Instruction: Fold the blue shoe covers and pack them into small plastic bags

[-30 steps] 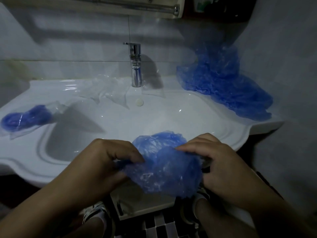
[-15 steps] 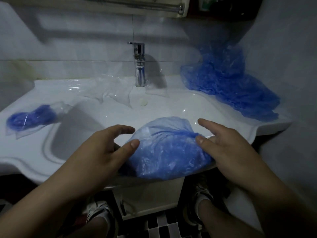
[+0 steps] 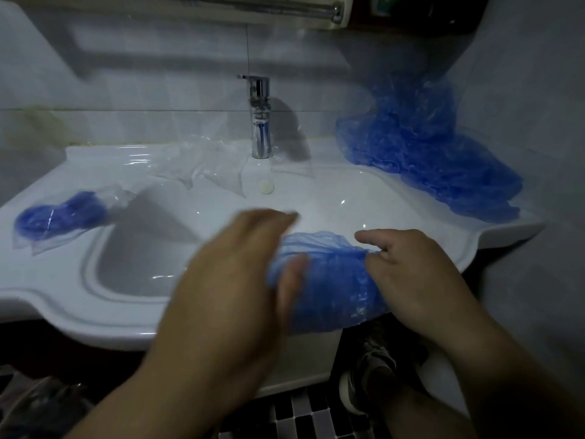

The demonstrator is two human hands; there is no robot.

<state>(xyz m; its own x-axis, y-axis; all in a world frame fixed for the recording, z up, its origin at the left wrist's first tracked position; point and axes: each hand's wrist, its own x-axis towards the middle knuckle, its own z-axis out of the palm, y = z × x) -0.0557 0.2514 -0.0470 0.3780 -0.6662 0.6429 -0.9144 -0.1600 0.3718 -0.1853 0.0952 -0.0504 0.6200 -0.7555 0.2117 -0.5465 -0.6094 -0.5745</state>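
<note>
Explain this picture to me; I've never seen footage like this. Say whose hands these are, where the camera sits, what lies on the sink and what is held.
No machine here: a person wears one wide-angle camera on the head, looking down at their own bare hands. They stand at a white sink with a chrome tap. Back right lies a pile of loose blue shoe covers; by the tap, empty clear bags; at the left, one filled bag. On the front rim lies one shoe cover: the right hand grips its right end, and the blurred left hand touches its left side, fingers fairly straight.
</note>
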